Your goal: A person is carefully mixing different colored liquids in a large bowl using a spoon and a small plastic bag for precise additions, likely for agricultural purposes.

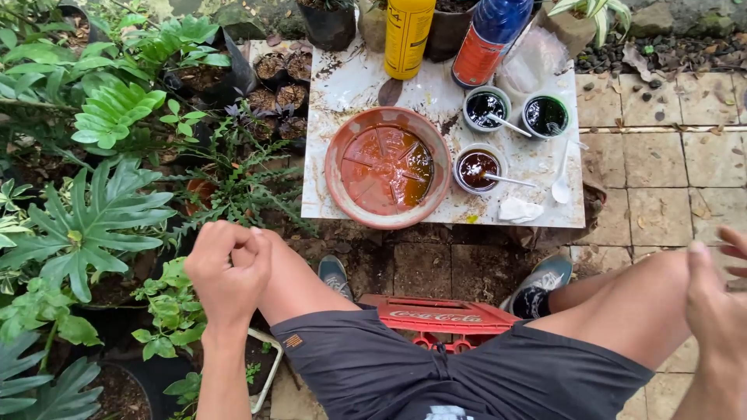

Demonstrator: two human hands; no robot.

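Note:
My left hand (227, 268) is closed in a loose fist above my left knee, holding nothing. My right hand (720, 299) hangs at the right edge beside my right knee, fingers apart and empty. Ahead of my knees a white board (342, 85) carries a terracotta saucer (387, 167) with brown liquid in it. Three small cups stand to its right: one with brown liquid (478, 169), one dark (487, 107) and one dark green (545, 116), each with a white spoon or stick. Both hands are well short of the board.
A yellow bottle (408, 35) and a blue bottle with an orange label (490, 39) stand at the board's far edge. Potted leafy plants (101, 218) crowd the left side. I sit on a red plastic crate (436, 319). Tiled paving (669, 179) lies to the right.

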